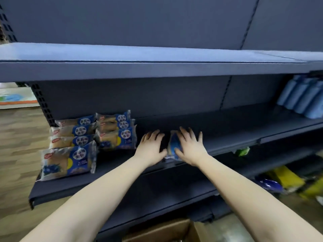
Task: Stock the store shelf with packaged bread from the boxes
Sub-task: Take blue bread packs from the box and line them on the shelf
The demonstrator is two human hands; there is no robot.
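Observation:
On the dark blue shelf (227, 130), two rows of blue-and-clear bread packs (73, 142) stand at the left end. One more bread pack (172, 145) lies on the shelf between my hands, mostly hidden. My right hand (189, 145) rests on top of it with fingers spread and straight. My left hand (151, 147) lies flat on the shelf just left of the pack, its thumb near the pack's edge. A cardboard box (167, 231) sits open at the bottom of the view.
An upper shelf (157, 67) overhangs the work area. Light blue packages (302, 98) stand at the right end of the same shelf. Yellow, blue and green packs (286, 179) lie on the lower shelves at right. Wooden floor lies to the left.

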